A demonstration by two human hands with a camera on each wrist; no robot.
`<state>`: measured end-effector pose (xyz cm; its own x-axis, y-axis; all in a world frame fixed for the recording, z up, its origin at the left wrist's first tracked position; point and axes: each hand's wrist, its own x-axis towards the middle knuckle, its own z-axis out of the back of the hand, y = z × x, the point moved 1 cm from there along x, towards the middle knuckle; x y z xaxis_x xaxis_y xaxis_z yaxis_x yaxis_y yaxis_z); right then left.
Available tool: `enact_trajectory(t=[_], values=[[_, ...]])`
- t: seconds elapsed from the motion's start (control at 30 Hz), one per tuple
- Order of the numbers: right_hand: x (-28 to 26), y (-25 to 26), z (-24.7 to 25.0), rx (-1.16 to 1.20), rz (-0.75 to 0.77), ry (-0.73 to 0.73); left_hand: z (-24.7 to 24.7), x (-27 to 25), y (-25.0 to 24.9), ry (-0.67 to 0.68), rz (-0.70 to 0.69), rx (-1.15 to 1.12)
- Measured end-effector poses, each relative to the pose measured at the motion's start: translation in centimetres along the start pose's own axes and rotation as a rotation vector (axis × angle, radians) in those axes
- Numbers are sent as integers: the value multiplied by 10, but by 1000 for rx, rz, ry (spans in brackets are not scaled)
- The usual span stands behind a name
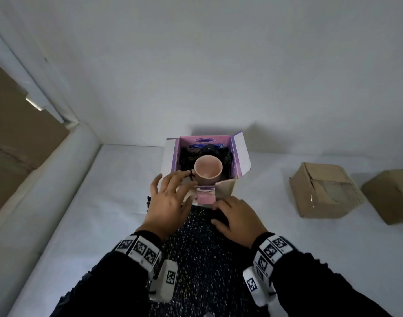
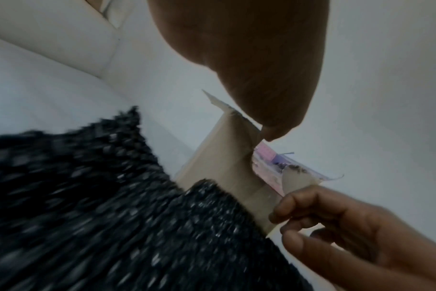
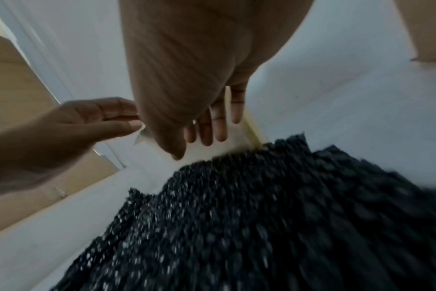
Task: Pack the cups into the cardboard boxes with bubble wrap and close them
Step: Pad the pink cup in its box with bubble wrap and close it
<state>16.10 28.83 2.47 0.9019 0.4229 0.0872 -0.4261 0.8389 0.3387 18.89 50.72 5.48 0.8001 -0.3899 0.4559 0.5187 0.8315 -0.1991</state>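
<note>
A pink cup (image 1: 208, 169) stands upright in the open cardboard box (image 1: 240, 154), which has a purple printed inside and black bubble wrap lining. A long sheet of that black bubble wrap (image 1: 202, 248) trails out of the box toward me. My left hand (image 1: 173, 193) is spread with straight fingers at the box's front left corner, its fingertips close to the cup's handle. My right hand (image 1: 232, 213) rests on the bubble wrap just in front of the box, fingers relaxed. In the right wrist view its fingers (image 3: 219, 126) point straight toward the box front.
Two shut brown cardboard boxes lie on the white surface to the right, one (image 1: 324, 191) nearer the middle and one (image 1: 392, 195) at the edge. A white wall runs behind the open box. A raised white ledge (image 1: 58, 170) borders the left side.
</note>
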Motion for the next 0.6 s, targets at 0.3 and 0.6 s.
enact_trajectory(t=[0.3,0.6], values=[[-18,6,-23,-131,-93,40,0,-86,-1,233,212,-24],[-17,14,29,282,-224,-563,-7,-109,-8,406,505,-367]])
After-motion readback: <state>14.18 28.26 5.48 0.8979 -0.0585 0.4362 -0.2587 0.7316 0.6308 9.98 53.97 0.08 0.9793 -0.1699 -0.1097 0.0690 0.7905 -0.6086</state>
